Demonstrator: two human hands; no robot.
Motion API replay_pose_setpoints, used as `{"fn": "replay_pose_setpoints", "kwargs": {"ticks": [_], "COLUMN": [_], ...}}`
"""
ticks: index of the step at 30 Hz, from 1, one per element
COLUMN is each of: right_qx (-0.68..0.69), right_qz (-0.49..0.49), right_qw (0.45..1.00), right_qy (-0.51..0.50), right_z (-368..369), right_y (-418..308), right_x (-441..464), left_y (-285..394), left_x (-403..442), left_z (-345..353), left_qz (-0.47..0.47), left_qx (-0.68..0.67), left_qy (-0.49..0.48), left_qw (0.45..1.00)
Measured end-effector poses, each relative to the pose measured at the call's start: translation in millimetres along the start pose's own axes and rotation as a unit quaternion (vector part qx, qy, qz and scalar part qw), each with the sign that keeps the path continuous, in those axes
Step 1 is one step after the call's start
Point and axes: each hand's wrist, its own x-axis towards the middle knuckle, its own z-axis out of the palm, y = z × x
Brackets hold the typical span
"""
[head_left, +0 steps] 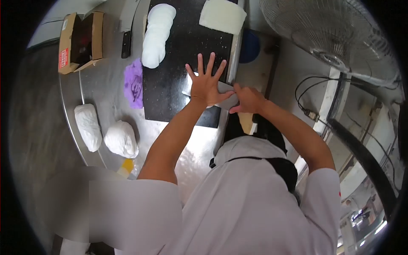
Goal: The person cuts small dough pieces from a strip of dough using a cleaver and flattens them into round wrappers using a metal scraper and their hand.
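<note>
Here we have our left hand (205,88) spread wide, gripping nothing, palm over a flat metal blade (228,103) near the right edge of the dark board (182,40), presumably to press evenly; our right hand (250,100) clasps one end, likely steadying it. White roll (158,36) lies beyond, apparently kept clear.

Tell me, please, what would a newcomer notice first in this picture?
The eye would probably fall first on the left hand, fingers spread over the black slab, with the right hand beside it holding a flat metal tool. Next come the long white roll at the slab's far left and the purple cloth by its left edge. A large fan stands out at upper right.
</note>
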Motion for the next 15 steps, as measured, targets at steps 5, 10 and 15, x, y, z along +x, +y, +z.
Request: {"fn": "replay_pose_setpoints", "kwargs": {"ticks": [5,10,15], "right_qx": [0.022,0.026,0.049], "right_qz": [0.002,-0.083,-0.060], "right_qw": [0.999,0.995,0.997], "right_qy": [-0.048,-0.039,-0.014], "right_z": [-69,-31,-31], "right_y": [11,14,24], "right_x": [49,38,36], "left_y": [-14,-19,-11], "left_x": [30,8,23], "left_z": [-4,-5,-3], "left_qz": [-0.060,-0.053,-0.056], "left_qx": [0.008,0.020,0.006], "left_qy": [0.122,0.064,0.085], "left_qw": [0.991,0.996,0.995]}}
